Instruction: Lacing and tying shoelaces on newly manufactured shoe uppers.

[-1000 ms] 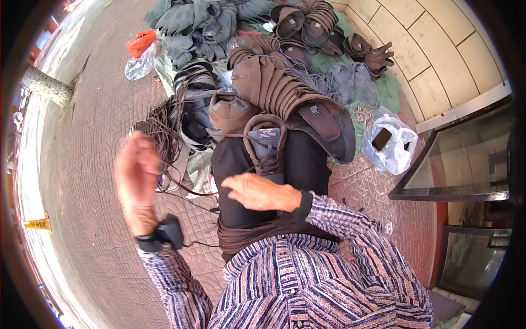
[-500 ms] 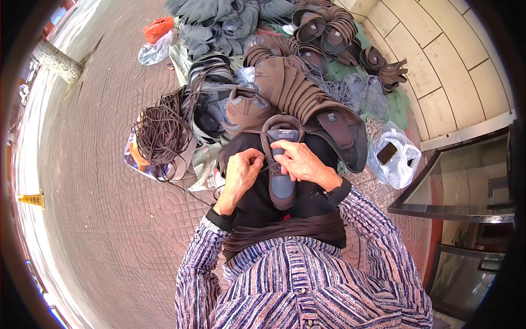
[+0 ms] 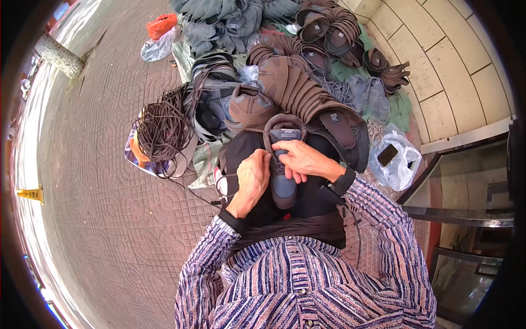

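Observation:
A brown and dark-blue shoe upper (image 3: 284,187) rests on my lap, toe toward me. My left hand (image 3: 253,176) is at its left edge, thumb and forefinger pinched together on a thin dark shoelace mostly hidden by the fingers. From the other side my right hand (image 3: 309,160) lies across the upper, its bent fingers gripping the lacing edge and tongue; the fingertips partly cover the eyelets. Just beyond the upper sits a brown shoe upper (image 3: 249,107) with grey-blue patches. A bundle of dark brown laces (image 3: 164,129) lies to the left, on a bag.
A long row of nested brown uppers (image 3: 298,90) stretches away ahead. Grey uppers (image 3: 224,22) are heaped at the back. On the right, a phone (image 3: 387,155) lies on a white plastic bag (image 3: 399,172), near a tiled wall (image 3: 455,71) and glass-fronted frame (image 3: 466,183). More dark laces (image 3: 257,234) cross my waist.
My left hand has moved right and slightly toward me, up against the shoe upper. The right hand stays on the upper, with its lower fingers shifted slightly.

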Motion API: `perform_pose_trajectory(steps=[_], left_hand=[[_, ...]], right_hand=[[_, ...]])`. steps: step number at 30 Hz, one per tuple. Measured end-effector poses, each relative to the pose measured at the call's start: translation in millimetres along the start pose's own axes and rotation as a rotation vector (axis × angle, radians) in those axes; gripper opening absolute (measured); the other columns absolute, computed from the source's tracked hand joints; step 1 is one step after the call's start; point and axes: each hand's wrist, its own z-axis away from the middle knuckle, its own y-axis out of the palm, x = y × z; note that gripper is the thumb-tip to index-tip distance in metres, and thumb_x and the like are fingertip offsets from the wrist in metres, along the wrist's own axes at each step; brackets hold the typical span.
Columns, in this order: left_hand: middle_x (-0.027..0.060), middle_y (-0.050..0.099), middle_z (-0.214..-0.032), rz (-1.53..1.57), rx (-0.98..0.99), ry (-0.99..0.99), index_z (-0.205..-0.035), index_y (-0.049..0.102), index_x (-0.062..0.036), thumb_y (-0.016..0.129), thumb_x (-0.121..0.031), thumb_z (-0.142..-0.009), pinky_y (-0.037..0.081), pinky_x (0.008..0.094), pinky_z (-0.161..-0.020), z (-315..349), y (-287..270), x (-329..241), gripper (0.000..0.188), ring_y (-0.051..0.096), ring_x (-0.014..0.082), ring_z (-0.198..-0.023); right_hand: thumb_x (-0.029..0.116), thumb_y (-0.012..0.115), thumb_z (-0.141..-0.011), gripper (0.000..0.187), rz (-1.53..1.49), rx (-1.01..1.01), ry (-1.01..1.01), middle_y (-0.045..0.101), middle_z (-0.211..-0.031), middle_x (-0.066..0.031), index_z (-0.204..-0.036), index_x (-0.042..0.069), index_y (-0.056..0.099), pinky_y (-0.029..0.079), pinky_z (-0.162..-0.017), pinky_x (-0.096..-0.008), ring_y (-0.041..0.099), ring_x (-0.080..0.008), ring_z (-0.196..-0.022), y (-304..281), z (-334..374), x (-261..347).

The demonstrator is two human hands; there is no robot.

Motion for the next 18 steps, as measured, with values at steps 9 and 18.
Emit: perform_pose_trajectory(steps=[9, 18], left_hand=[[0.0206, 0.062, -0.07, -0.019, 0.124, -0.138, -0.082, 0.063, -0.0006, 0.057, -0.017, -0.084, 0.048, 0.0403, -0.059, -8.1, -10.3, -8.4, 0.018, 0.062, 0.036, -0.066], [0.0115, 0.061, -0.095, 1.56, 0.446, -0.565, -0.126, 0.042, -0.0068, 0.059, -0.01, -0.088, 0.047, 0.0251, -0.061, 4.2, -82.2, 17.4, 0.042, 0.057, 0.0129, -0.069]], right_hand=[[0.01, 0.048, -0.087, 0.021, 0.178, -0.056, 0.004, 0.059, -0.058, -0.0117, -0.101, -0.002, 0.058, 0.047, -0.041, -0.0306, 0.059, -0.0199, -0.044, 2.1, -14.2, 3.2], [0.011, 0.053, -0.089, 0.012, -0.061, -0.694, -0.423, 0.062, -0.081, -0.0181, -0.088, 0.001, 0.046, 0.054, -0.056, -0.0384, 0.066, -0.0306, -0.07, -41.1, 13.0, -6.0]])
